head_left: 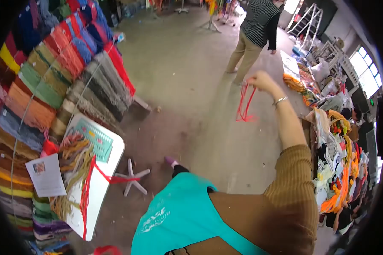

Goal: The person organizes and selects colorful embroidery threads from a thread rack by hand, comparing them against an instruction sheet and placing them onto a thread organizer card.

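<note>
My right hand (263,81) is raised out ahead at arm's length, its fingers pinched together. From them hangs a thin looped strand of red yarn (241,106) above the floor. My left hand is out of the frame. On the left, a white-topped stand (101,187) carries a bundle of brown and olive yarn (74,159). More red yarn (86,197) lies along its top, and one length stretches off its right edge. A printed sheet (47,176) and a green patterned card (95,139) are also there. Blurred red yarn (107,250) shows at the bottom edge.
Racks of coloured yarn skeins (42,85) line the left side. Another person (257,32) stands ahead, facing away. A heaped table of yarn (338,170) runs along the right, with a stepladder (310,25) farther back. A star-shaped stand base (132,177) sits on the floor.
</note>
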A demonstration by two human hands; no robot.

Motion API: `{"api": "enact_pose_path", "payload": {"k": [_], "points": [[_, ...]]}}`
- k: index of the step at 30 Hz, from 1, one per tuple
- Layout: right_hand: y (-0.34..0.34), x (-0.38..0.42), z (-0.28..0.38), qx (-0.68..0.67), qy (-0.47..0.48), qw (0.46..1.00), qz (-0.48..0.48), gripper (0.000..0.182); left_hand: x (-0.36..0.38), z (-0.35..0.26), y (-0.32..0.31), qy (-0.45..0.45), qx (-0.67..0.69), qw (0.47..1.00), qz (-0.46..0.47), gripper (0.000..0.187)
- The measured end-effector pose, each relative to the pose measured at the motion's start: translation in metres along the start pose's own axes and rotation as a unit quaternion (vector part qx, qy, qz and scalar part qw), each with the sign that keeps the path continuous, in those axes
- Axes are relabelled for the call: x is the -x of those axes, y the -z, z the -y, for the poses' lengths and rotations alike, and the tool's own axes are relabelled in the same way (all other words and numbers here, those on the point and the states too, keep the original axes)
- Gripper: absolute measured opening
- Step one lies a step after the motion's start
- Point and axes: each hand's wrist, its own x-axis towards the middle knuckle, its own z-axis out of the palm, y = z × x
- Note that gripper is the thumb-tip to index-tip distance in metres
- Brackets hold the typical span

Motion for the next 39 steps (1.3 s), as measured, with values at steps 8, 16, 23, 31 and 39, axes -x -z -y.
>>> {"api": "enact_pose_path", "payload": {"k": [8, 16, 23, 31, 39], "points": [[0.043, 0.004, 0.097, 0.045, 0.142, 0.986, -0.069, 0.026, 0.052, 0.02, -0.068, 0.117, 0.195, 0.931, 0.286, 0.041], [0.015, 0.026, 0.192, -0.251, 0.22, 0.942, 0.033, 0.028, 0.116, 0.057, -0.163, 0.233, 0.286, 0.772, 0.517, 0.031], [-0.034, 0.041, 0.26, -0.114, 0.438, 0.891, -0.041, 0.017, 0.178, 0.088, -0.269, 0.115, 0.148, 0.793, 0.58, 0.03], [-0.103, 0.161, 0.348, -0.081, 0.603, 0.793, 0.029, 0.016, 0.217, 0.132, -0.325, 0.207, -0.222, 0.714, 0.632, 0.074], [-0.096, 0.174, 0.32, -0.164, 0.559, 0.796, 0.164, 0.022, 0.208, 0.148, -0.312, 0.226, -0.262, 0.674, 0.653, 0.017]]}}
